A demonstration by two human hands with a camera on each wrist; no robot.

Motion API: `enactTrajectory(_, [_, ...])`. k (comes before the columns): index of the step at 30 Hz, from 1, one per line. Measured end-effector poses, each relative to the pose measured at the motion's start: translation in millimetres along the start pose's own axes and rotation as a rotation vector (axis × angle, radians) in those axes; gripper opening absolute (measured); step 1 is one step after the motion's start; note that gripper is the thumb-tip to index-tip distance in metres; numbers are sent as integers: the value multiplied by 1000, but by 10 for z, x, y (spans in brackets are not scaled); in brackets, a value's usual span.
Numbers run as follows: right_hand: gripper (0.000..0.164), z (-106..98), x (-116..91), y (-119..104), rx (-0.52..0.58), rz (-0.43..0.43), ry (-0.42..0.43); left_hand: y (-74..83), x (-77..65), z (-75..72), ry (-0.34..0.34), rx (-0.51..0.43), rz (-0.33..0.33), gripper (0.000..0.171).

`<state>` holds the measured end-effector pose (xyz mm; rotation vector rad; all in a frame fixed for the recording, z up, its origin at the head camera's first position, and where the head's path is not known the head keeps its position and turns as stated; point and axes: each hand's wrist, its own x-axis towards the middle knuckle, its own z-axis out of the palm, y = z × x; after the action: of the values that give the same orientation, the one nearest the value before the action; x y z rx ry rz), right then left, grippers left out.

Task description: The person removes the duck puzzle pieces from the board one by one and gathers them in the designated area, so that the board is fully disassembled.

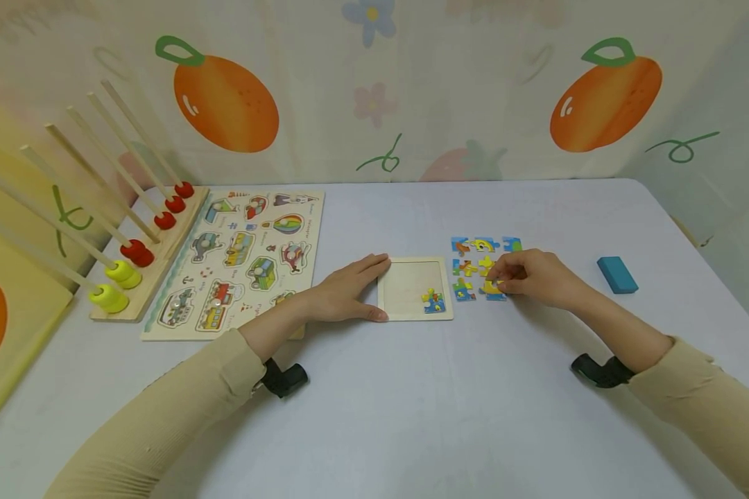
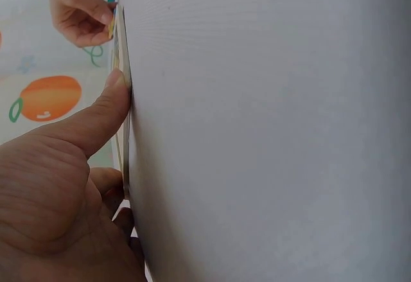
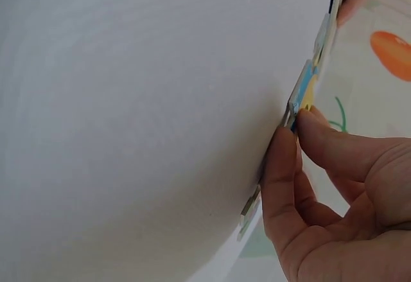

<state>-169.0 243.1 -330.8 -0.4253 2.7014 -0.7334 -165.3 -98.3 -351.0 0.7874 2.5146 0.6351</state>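
My left hand [image 1: 346, 287] rests at the left side of a shallow square wooden puzzle tray [image 1: 406, 320], its thumb at the near corner and extended fingers at the far corner. In the left wrist view, the thumb [image 2: 106, 112] lies along the tray's edge. A joined bit of colourful jigsaw [image 1: 433, 303] sits in the tray's near right corner. Right of the tray, my right hand [image 1: 533, 277] pinches a yellow-and-blue jigsaw piece [image 3: 307, 94] between thumb and fingertips, close to the table. Several loose pieces [image 1: 465, 290] lie in rows around those fingertips, some partly covered by the hand.
A teal block [image 1: 617, 275] lies on the right. At left are a pegged picture board [image 1: 237, 263] of vehicles and a wooden stand [image 1: 134, 291] with tall rods and red and yellow beads. A patterned curtain [image 1: 324, 90] hangs behind the white table [image 1: 399, 402].
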Motion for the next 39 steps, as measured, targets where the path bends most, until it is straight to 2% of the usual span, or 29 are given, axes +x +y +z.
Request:
enactTrajectory(22, [14,-6,-8,-22,9,35,28,-13,20,9,-6,-4,-3,96])
enactTrajectory(29, [19,-16,-13,-47,30,49,54,-12,17,7,-8,-2,-1,96])
enactTrajectory(39, [15,21,-6,-169,34,23,77,-14,7,10,2,-9,12,96])
